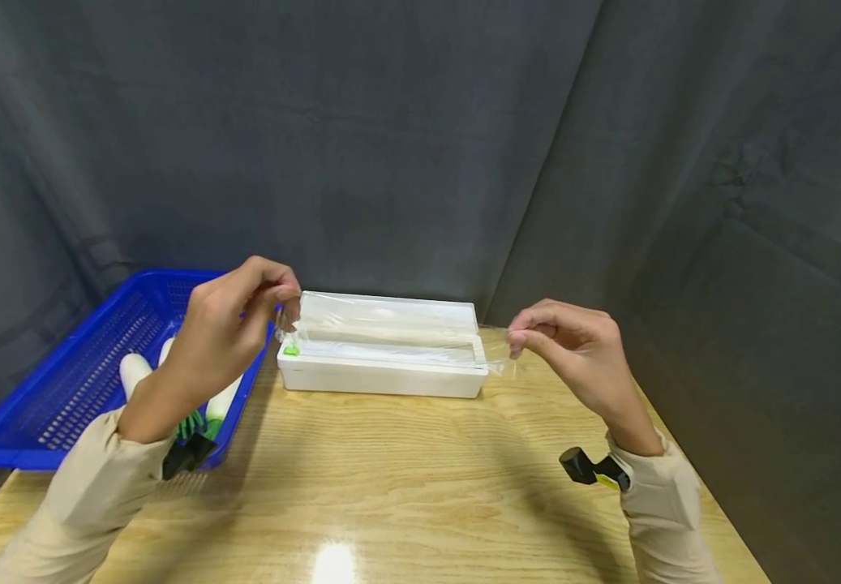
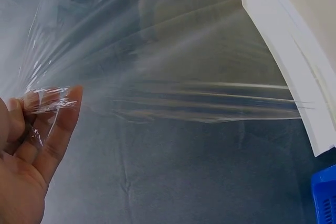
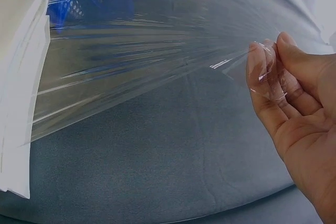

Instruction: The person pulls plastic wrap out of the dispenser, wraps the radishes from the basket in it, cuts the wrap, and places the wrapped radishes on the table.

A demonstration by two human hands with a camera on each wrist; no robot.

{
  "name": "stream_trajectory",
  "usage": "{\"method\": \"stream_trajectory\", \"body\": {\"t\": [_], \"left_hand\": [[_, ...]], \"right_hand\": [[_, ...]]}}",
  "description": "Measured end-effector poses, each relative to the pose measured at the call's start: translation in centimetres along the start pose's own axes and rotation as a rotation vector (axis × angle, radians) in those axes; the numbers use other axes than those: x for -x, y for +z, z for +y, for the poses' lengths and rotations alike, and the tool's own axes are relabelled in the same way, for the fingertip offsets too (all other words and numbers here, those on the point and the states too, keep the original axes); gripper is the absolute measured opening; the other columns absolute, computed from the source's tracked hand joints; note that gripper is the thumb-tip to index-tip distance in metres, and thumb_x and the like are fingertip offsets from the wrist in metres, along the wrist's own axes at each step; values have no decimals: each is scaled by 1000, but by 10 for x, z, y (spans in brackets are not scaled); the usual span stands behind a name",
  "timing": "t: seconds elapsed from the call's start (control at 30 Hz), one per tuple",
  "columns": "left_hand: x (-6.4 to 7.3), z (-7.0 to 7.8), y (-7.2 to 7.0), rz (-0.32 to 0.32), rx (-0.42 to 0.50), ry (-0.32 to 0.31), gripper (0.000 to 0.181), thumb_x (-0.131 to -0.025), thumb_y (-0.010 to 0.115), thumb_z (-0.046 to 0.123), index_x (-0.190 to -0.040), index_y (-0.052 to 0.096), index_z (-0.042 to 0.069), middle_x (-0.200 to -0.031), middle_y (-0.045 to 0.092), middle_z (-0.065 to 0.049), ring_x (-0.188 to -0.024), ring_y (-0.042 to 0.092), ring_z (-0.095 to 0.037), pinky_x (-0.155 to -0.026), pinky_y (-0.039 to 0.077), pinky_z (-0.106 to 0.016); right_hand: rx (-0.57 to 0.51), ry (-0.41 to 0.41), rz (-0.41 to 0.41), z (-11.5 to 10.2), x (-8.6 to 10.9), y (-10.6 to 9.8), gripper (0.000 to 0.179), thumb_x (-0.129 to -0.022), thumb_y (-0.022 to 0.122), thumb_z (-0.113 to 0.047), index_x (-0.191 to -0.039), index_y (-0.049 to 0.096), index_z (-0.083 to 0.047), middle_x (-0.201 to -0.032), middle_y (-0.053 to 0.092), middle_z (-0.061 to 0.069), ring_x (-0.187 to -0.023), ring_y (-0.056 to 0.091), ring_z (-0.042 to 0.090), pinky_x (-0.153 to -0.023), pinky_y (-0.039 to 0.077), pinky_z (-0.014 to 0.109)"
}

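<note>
Dark cloth (image 1: pixel 391 146) behind. My left hand (image 1: pixel 225 320) and right hand (image 1: pixel 577 349) each pinch bunched film (image 2: pixel 205 72), taut between them, running to white box (image 1: pixel 384 381) on wood-grained tabletop (image 1: pixel 391 470). Film: likely near weightless, limp, clingy, easily torn; corners best hold. Box smooth, oblong. Blue basket (image 1: pixel 84 389): latticed plastic.

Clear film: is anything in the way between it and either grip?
Nothing visible: the left grip and right grip each pinch the clear film directly, and it stretches from them to the white box.
</note>
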State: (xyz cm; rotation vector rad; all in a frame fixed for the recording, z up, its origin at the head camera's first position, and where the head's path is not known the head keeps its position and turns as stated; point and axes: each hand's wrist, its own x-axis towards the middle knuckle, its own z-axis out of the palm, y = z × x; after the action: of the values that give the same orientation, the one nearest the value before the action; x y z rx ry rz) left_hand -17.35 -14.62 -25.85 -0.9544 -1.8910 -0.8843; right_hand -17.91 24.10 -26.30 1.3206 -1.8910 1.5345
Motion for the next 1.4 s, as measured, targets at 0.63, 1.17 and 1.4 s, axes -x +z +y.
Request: {"method": "stream_trajectory", "body": {"t": [0.63, 1.17, 1.4], "left_hand": [[1, 4, -3, 17, 70, 17, 35, -109, 51, 27, -94, 63, -3, -74, 66, 0, -66, 59, -5, -63, 45, -12], [16, 7, -3, -117, 276, -74, 10, -104, 56, 3, -96, 62, 1, -77, 63, -1, -64, 60, -4, -58, 51, -16], [28, 9, -7, -314, 482, -215, 14, -105, 52, -3, -99, 62, 5, -78, 61, -1, -59, 62, -11, -51, 54, -24]], "right_hand": [[18, -41, -60, -8, -1, -3, 12, -90, 74, 10, -102, 73, 9, -93, 74, 11, -77, 70, 17, -73, 59, 23], [-79, 108, -256, -10, 6, -15, 22, -90, 67, 18, -104, 72, 2, -91, 71, 10, -75, 68, 16, -66, 58, 27], [-153, 153, -420, -6, 10, -19, 28, -89, 67, 21, -104, 71, -2, -88, 69, 10, -73, 68, 20, -64, 59, 30]]}}
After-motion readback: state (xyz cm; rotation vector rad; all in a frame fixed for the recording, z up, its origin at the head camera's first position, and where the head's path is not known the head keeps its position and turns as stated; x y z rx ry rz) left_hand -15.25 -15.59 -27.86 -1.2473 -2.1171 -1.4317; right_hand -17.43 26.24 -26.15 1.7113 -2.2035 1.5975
